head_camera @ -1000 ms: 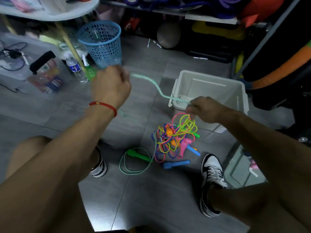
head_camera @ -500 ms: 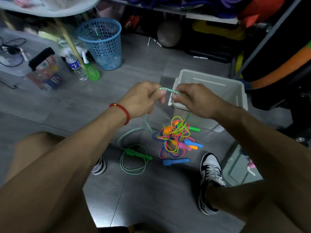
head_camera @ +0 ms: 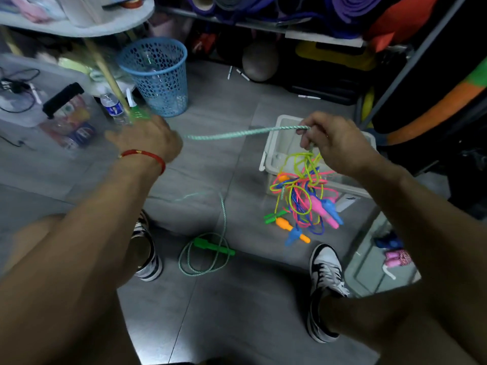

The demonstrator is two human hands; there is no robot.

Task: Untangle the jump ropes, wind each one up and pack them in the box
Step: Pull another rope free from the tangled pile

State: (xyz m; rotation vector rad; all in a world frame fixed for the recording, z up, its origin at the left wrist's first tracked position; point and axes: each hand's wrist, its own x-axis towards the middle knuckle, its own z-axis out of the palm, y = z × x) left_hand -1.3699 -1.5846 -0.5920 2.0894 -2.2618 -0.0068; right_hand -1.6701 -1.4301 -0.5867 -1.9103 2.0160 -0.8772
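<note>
Red cord circles the wrist of the left hand (head_camera: 147, 139), blurred, grip unclear. Mint braided rope (head_camera: 237, 133) stretches taut to the right hand (head_camera: 334, 143), fingers curled around it, a tangle of jump ropes (head_camera: 303, 196) dangling before the white box (head_camera: 274, 143).

Cluttered storage room for sports gear: rolled purple mats (head_camera: 350, 11) on a rack, a ball (head_camera: 259, 61) underneath, orange foam roll (head_camera: 434, 106) at right, grey tiled floor (head_camera: 237, 299), blue mesh bin (head_camera: 158, 75), clear storage tubs (head_camera: 369, 270).
</note>
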